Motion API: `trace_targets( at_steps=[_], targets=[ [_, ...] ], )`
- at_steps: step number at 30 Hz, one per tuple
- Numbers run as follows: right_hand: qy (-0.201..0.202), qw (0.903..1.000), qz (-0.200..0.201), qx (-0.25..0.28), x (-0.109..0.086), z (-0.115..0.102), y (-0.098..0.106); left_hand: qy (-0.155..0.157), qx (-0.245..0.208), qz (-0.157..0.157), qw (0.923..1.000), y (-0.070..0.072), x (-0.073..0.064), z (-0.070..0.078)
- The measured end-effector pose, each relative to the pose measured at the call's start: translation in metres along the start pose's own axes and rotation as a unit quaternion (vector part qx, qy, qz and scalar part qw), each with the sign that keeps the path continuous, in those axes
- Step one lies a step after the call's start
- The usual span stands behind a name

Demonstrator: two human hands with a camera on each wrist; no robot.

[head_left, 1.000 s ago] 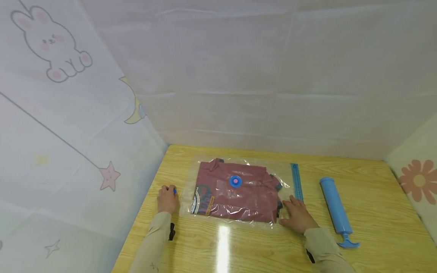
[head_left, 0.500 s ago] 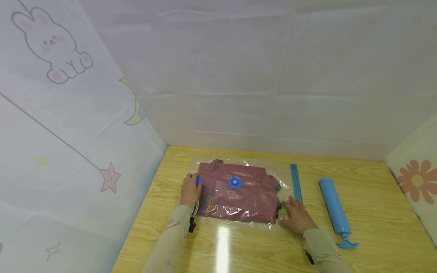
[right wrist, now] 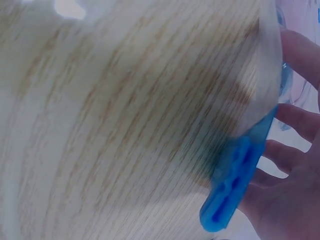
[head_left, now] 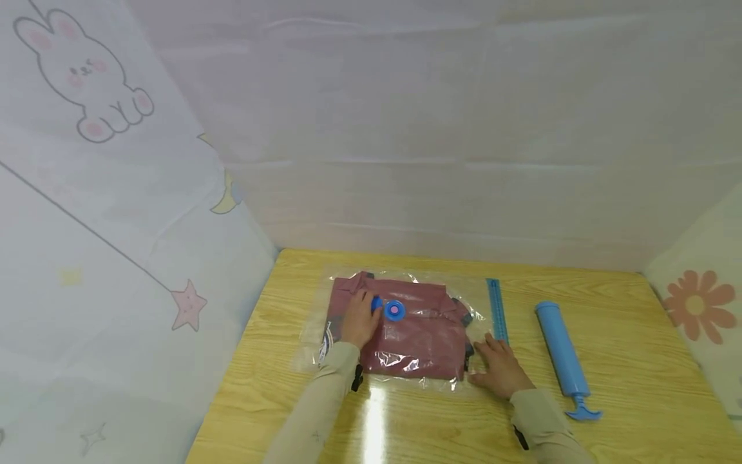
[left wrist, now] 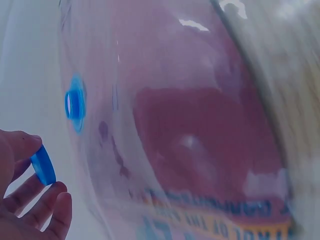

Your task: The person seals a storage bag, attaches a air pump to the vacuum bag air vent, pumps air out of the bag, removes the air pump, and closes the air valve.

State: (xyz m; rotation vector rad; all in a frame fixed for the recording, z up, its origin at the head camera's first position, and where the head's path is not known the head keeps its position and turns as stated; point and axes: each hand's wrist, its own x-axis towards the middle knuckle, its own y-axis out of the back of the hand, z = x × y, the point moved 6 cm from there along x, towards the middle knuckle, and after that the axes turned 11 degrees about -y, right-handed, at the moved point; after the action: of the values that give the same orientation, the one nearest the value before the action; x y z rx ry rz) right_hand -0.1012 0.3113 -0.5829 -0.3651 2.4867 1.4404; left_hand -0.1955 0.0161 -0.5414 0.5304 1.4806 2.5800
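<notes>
A clear vacuum storage bag (head_left: 478,293) lies flat on the table with a folded maroon shirt (head_left: 414,348) inside. A round blue valve (head_left: 395,310) with a pink centre sits on its upper face. Between thumb and fingers, my left hand (head_left: 358,325) pinches a blue valve cap (left wrist: 44,166), just left of the valve and apart from it. My right hand (head_left: 500,372) rests on the bag's right end with fingers spread. Beside those fingers runs the bag's blue zip strip (head_left: 496,309), whose lower end the hand partly hides in the head view.
A blue hand pump (head_left: 562,351) lies on the wooden table (head_left: 632,335) to the right of the bag, its handle toward the front. Printed fabric walls (head_left: 371,161) stand behind the table and along both sides.
My left hand has moved right with the valve cap, from beside the bag's left edge to over the shirt near the valve. My right hand has stayed on the bag's right end.
</notes>
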Motion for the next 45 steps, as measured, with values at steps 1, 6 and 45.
trace_targets(
  at_steps=[1,6,45],
  targets=[
    [0.001,1.0,0.0,-0.001,0.0,0.0,0.0,-0.001,0.003,-0.004,1.0,-0.002,0.001,0.002],
    [0.007,0.9999,0.01,0.002,-0.001,-0.001,0.0,-0.019,0.019,-0.016,0.9995,-0.013,0.005,0.012],
    [-0.003,0.9999,0.012,0.001,-0.003,0.001,-0.005,-0.063,0.06,-0.076,0.9933,-0.043,0.009,0.02]
  ],
)
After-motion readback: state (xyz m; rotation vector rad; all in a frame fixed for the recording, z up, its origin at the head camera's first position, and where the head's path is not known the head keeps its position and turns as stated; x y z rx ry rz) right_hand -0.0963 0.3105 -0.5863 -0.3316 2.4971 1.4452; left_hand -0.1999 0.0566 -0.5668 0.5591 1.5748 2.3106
